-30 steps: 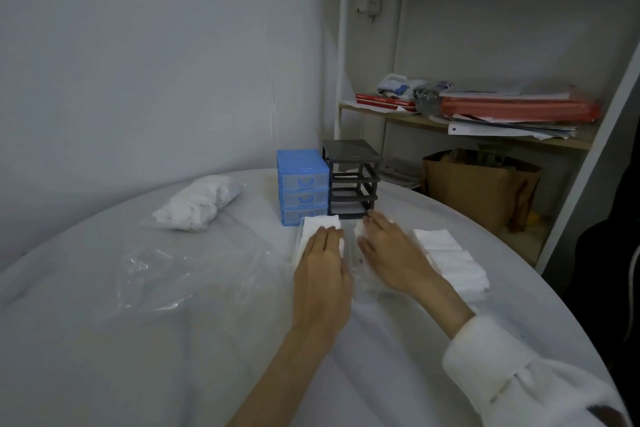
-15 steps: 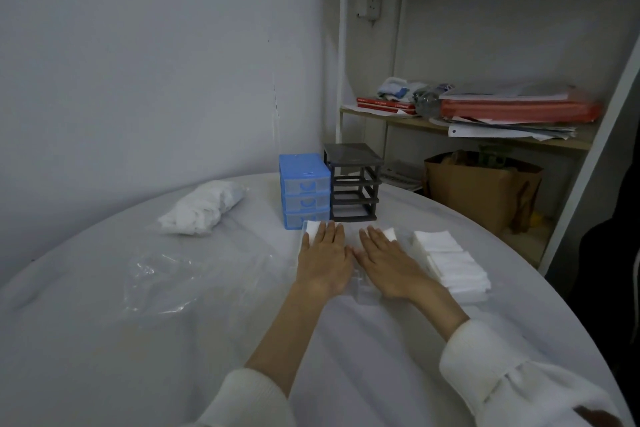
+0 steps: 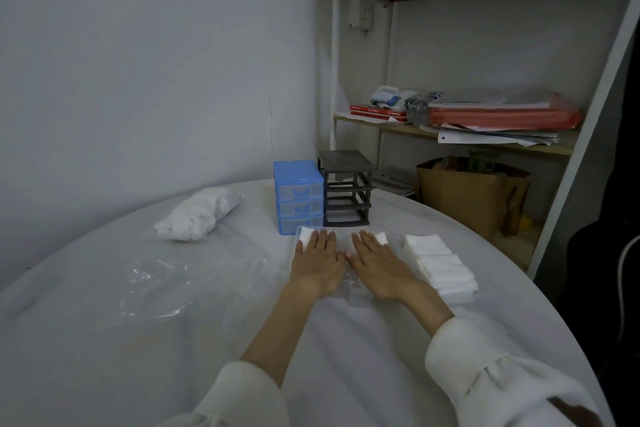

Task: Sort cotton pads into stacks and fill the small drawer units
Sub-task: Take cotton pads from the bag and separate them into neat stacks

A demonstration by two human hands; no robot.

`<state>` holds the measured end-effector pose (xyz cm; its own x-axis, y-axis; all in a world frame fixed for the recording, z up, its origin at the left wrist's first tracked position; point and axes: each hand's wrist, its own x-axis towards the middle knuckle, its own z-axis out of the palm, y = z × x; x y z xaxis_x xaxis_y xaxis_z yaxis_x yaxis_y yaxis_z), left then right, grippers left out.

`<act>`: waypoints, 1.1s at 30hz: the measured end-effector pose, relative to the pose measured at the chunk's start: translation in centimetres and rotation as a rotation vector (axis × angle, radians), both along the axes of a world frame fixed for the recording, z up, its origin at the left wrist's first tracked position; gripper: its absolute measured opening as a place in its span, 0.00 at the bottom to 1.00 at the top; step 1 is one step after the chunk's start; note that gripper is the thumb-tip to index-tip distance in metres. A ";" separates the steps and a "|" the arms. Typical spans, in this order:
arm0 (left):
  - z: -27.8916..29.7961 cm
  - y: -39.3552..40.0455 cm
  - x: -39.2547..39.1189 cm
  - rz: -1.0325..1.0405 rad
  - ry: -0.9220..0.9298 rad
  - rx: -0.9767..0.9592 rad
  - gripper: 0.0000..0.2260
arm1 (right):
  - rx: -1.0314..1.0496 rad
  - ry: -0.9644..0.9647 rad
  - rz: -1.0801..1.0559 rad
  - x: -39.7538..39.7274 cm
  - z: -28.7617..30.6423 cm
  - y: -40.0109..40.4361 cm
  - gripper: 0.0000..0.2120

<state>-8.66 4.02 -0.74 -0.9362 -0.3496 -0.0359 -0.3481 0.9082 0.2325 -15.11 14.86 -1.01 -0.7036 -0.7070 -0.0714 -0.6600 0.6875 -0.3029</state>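
My left hand [image 3: 317, 262] lies flat, fingers straight, on a stack of white cotton pads [image 3: 305, 236] in a clear tray. Beside it my right hand [image 3: 375, 265] lies flat on another pad stack [image 3: 381, 238]. Thumbs nearly touch. Just beyond the fingertips stand a blue drawer unit [image 3: 298, 196] with three shut drawers and a dark grey drawer frame [image 3: 346, 192] with no drawers in it. More stacked cotton pads [image 3: 438, 263] lie in a row to the right of my right hand.
A round table with a white cloth [image 3: 138, 357] carries a bag of white cotton [image 3: 197, 213] at the left back and crumpled clear plastic [image 3: 180, 274]. A shelf with papers [image 3: 485, 121] and a brown paper bag [image 3: 467, 191] stand behind the table's right edge.
Both hands have slid forward over the pad stacks and flattened out. The view has pulled back, showing more of both sleeves.
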 end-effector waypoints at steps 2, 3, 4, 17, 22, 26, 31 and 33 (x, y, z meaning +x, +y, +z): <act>0.5 0.1 0.2 -0.004 0.028 0.003 0.23 | -0.053 -0.002 0.000 0.2 0.5 0.2 0.27; 0.8 0.2 0.3 -0.007 0.054 0.009 0.23 | -0.086 0.002 0.001 0.3 0.8 0.3 0.28; 1.2 0.3 0.2 -0.012 0.090 0.010 0.23 | -0.120 0.013 0.003 0.3 1.1 0.4 0.27; 0.5 0.0 1.1 0.026 0.036 -0.017 0.24 | -0.081 0.050 -0.026 1.0 0.4 0.9 0.26; 0.2 -0.7 2.3 0.050 0.049 -0.065 0.24 | -0.085 0.058 -0.016 2.0 0.1 -0.4 0.26; 0.1 -1.8 3.2 0.068 0.047 -0.088 0.23 | -0.078 0.063 0.006 2.9 0.3 -1.6 0.26; 0.4 -3.6 4.3 0.086 0.012 -0.150 0.23 | -0.097 0.059 0.043 4.0 0.5 -3.7 0.26; 0.5 -4.0 4.4 0.094 0.001 -0.170 0.23 | -0.103 0.072 0.055 4.1 0.5 -4.2 0.26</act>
<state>-4.25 0.03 -0.24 -0.8990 -0.4369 0.0324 -0.4334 0.8977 0.0786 -11.04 10.68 -0.55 -0.6644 -0.7454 0.0532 -0.7183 0.6174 -0.3208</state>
